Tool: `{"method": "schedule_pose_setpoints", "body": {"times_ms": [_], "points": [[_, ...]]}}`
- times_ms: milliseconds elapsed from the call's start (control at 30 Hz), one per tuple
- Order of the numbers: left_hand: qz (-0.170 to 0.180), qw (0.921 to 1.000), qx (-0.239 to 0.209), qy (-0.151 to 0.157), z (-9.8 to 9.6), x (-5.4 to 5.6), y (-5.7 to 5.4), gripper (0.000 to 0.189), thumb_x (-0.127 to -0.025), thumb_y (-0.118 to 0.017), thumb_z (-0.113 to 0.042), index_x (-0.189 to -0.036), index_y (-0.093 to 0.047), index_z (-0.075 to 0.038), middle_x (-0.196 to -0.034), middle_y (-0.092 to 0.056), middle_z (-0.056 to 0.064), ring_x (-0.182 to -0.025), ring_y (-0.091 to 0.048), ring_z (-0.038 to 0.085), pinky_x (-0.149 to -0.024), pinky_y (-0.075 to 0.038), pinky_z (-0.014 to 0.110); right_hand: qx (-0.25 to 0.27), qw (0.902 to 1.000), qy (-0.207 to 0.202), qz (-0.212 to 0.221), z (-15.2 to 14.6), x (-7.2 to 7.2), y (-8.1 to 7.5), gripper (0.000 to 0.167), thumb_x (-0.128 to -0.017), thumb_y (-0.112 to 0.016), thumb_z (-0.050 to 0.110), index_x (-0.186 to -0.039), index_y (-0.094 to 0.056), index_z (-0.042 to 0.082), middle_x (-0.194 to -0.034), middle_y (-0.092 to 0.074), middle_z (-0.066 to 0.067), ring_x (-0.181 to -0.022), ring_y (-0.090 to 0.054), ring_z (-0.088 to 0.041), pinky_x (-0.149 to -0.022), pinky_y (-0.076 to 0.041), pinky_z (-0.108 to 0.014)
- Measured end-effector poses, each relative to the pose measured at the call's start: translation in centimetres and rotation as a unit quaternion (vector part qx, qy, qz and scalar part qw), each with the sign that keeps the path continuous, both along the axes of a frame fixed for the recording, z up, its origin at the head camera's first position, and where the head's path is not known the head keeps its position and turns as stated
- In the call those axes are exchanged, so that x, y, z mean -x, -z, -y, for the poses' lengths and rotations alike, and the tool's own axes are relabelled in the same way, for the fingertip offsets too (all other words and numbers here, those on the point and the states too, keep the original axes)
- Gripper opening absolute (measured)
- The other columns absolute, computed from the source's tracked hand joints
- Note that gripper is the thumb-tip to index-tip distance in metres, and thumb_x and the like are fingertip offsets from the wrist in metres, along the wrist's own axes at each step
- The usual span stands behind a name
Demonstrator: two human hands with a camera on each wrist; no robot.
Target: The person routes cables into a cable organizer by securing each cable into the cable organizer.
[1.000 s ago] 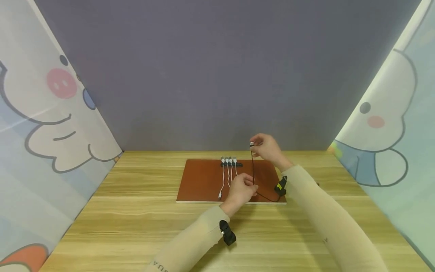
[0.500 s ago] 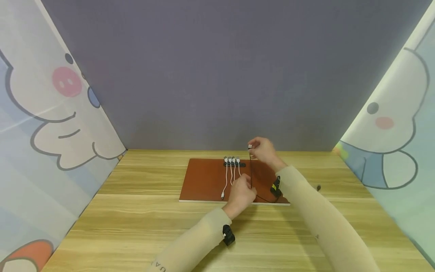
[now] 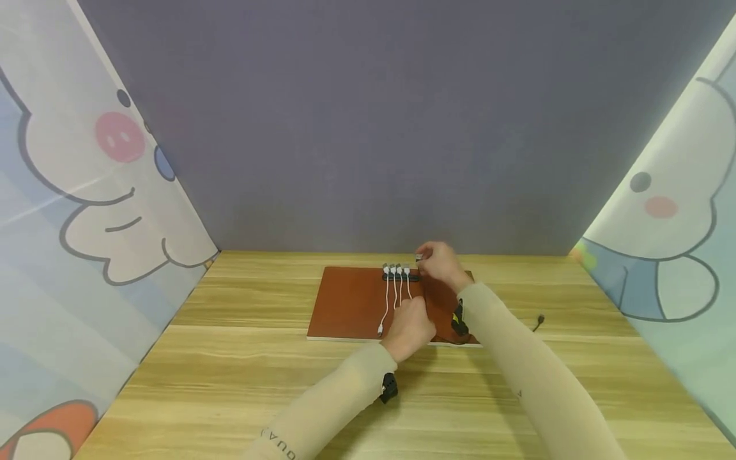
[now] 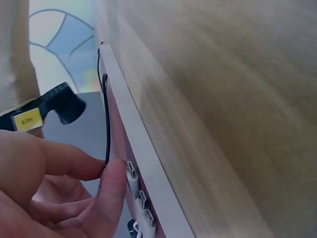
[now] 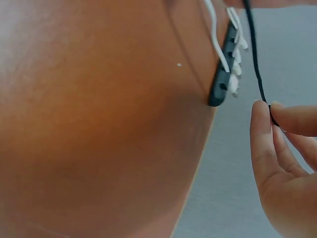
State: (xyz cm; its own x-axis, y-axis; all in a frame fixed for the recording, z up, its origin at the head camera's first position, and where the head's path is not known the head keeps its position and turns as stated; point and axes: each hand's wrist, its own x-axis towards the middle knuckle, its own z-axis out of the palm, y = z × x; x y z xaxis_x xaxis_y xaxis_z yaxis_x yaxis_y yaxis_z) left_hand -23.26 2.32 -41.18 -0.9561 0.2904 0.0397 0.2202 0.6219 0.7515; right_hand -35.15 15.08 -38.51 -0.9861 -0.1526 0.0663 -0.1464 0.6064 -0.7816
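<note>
My right hand (image 3: 441, 263) pinches a black USB cable (image 5: 255, 62) close below its metal plug (image 3: 418, 257), at the board's far edge. Lower down, the left hand (image 3: 409, 332) pinches the same cable between thumb and forefinger, as the left wrist view shows. Between the hands the cable runs up and down over a brown board (image 3: 347, 303). Just left of the raised plug lies a black cable clip strip (image 5: 218, 91) with several white USB cables (image 3: 386, 297) seated in it. One slot at its right end shows bare in the right wrist view.
A black cable end (image 3: 540, 318) lies on the wooden table (image 3: 230, 370) right of the board. Behind stands a grey wall (image 3: 391, 128), with cartoon-printed curtains (image 3: 661, 255) at both sides. A loose white connector (image 3: 380, 331) rests near the board's front edge.
The right hand has come down with the plug, closer to the strip's right end. The left hand keeps its pinch on the cable and has turned slightly. The head view has shifted a little.
</note>
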Motion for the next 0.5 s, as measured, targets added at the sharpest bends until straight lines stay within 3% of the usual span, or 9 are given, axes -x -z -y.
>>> {"method": "schedule_pose_setpoints", "body": {"times_ms": [167,400,500], "points": [[-0.002,0.9990,0.045,0.008,0.2,0.1,-0.3,0.044,-0.085,-0.061,0.010,-0.055,-0.042,-0.015,-0.043,-0.028,-0.006,-0.036,-0.024,0.008,-0.036,-0.019,0.024,0.008,0.9999,-0.001,0.011,0.1,0.4,0.6,0.034,-0.093,-0.065,-0.003,-0.126,-0.064,-0.008,-0.100,-0.063,-0.019,-0.075,-0.071,-0.022,-0.067,-0.060,-0.032],[-0.007,0.9982,0.060,0.005,0.1,0.2,-0.6,0.045,-0.084,-0.063,0.009,-0.053,-0.041,-0.016,-0.043,-0.030,-0.006,-0.037,-0.027,0.007,-0.036,-0.021,0.022,-0.021,0.9998,-0.002,-0.005,0.5,0.8,1.3,0.031,-0.091,-0.069,-0.002,-0.122,-0.066,-0.007,-0.093,-0.066,-0.017,-0.074,-0.069,-0.023,-0.065,-0.058,-0.033],[-0.026,0.9967,0.076,0.013,0.2,0.0,-0.4,0.050,-0.085,-0.062,0.010,-0.052,-0.037,-0.017,-0.042,-0.027,-0.007,-0.036,-0.025,0.006,-0.036,-0.020,0.022,-0.034,0.9994,-0.007,-0.008,0.9,0.8,1.7,0.030,-0.092,-0.070,0.000,-0.121,-0.067,-0.006,-0.094,-0.066,-0.016,-0.076,-0.069,-0.023,-0.067,-0.058,-0.034]]}}
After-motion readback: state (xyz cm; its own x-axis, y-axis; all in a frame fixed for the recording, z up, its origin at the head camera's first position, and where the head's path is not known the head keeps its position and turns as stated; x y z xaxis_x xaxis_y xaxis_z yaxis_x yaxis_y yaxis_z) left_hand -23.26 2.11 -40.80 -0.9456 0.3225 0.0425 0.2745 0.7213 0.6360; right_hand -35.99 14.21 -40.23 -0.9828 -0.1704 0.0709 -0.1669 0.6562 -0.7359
